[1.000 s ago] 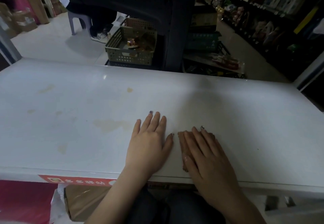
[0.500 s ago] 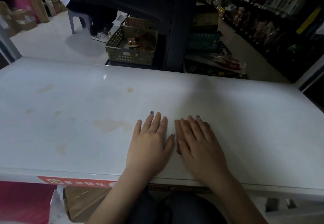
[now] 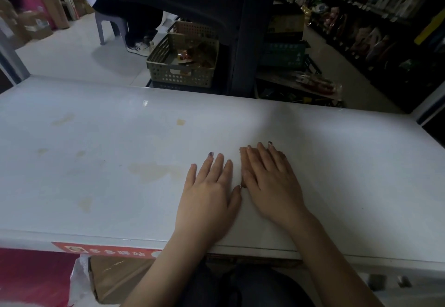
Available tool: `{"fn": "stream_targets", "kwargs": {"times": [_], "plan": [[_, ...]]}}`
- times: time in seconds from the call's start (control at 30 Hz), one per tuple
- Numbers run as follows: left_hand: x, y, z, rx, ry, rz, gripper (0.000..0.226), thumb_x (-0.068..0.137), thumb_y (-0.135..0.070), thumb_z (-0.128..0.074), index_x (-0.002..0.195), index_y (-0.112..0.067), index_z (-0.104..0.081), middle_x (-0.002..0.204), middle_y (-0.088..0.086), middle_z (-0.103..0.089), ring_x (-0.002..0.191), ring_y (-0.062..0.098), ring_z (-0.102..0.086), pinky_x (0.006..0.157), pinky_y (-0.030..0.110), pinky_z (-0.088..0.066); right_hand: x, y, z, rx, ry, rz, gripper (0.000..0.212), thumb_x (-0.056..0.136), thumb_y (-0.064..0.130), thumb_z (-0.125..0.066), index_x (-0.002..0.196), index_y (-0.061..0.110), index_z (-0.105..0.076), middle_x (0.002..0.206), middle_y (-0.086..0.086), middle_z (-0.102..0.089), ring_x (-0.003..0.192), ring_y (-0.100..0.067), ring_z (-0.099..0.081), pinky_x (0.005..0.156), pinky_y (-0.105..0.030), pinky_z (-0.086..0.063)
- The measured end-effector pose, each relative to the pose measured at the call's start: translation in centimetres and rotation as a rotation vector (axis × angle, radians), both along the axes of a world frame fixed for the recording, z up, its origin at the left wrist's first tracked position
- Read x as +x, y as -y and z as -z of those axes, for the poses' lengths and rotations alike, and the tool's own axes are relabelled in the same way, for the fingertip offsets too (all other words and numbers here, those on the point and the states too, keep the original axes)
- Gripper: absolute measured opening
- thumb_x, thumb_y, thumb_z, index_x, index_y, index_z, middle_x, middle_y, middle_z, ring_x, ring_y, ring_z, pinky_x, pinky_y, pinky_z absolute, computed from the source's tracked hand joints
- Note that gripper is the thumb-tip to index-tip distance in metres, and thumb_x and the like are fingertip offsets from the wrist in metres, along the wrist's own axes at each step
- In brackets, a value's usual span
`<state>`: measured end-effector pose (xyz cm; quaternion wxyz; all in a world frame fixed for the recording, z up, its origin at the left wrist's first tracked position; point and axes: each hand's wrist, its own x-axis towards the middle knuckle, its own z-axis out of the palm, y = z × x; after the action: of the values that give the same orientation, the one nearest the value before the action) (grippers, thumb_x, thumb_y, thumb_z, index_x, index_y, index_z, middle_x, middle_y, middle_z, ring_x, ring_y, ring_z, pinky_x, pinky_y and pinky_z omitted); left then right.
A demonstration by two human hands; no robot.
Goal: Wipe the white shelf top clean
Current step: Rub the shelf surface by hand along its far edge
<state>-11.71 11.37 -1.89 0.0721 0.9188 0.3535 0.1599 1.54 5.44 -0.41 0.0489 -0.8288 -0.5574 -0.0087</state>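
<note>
Farther forward than before: right hand (image 3: 269, 186), fingers straight, flat on white shelf top (image 3: 96, 138); left hand (image 3: 207, 201) flat alongside.

We hold the left grip (image 3: 209, 193) flat, palm down, fingers straight and slightly spread. Our right grip (image 3: 272, 184) lies flat just beside it, fingers straight and close together, the left thumb tip at its inner edge.

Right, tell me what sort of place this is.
Most likely a small shop: stocked shelves stand at right, a filled perforated basket sits ahead, and cardboard boxes stand at far left.
</note>
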Motion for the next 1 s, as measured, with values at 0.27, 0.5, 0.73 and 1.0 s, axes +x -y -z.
{"fn": "stream_targets", "kwargs": {"times": [0.27, 0.5, 0.73, 1.0], "plan": [[0.0, 0.0, 0.0, -0.003, 0.000, -0.001, 0.065, 0.087, -0.045, -0.018, 0.136, -0.012, -0.044, 0.145, 0.007, -0.040, 0.138, 0.024, -0.028, 0.110, 0.044, -0.022, 1.3, -2.4, -0.5, -0.034, -0.047, 0.020, 0.061, 0.093, 0.047, -0.001, 0.149, 0.025, 0.000, 0.158, 0.001, 0.002, 0.143, -0.015, 0.010, 0.115, -0.033, 0.008], [0.0, -0.1, 0.1, 0.028, -0.031, -0.007, 0.058, 0.088, -0.043, -0.027, 0.130, -0.012, -0.051, 0.139, 0.008, -0.048, 0.132, 0.026, -0.039, 0.105, 0.046, -0.031, 2.5, -4.4, -0.5, -0.040, -0.078, 0.006, 0.055, 0.100, 0.042, -0.015, 0.150, 0.024, 0.000, 0.158, 0.000, 0.002, 0.143, -0.016, 0.010, 0.116, -0.035, 0.005], [0.1, -0.2, 0.3, 0.057, -0.019, -0.007, 0.055, 0.088, -0.042, -0.030, 0.127, -0.011, -0.055, 0.135, 0.009, -0.053, 0.129, 0.027, -0.044, 0.101, 0.048, -0.035, 3.2, -5.8, -0.6, -0.046, -0.104, 0.013, 0.055, 0.100, 0.041, -0.016, 0.150, 0.025, -0.001, 0.158, 0.000, 0.002, 0.143, -0.016, 0.010, 0.116, -0.036, 0.005], [0.0, -0.2, 0.5, 0.070, -0.006, -0.013, 0.055, 0.088, -0.042, -0.031, 0.126, -0.011, -0.055, 0.135, 0.008, -0.053, 0.129, 0.027, -0.045, 0.101, 0.048, -0.036, 4.3, -7.8, -0.8, -0.040, -0.111, 0.023, 0.054, 0.100, 0.041, -0.016, 0.150, 0.024, -0.003, 0.158, 0.001, 0.000, 0.143, -0.016, 0.009, 0.116, -0.036, 0.004]]}}
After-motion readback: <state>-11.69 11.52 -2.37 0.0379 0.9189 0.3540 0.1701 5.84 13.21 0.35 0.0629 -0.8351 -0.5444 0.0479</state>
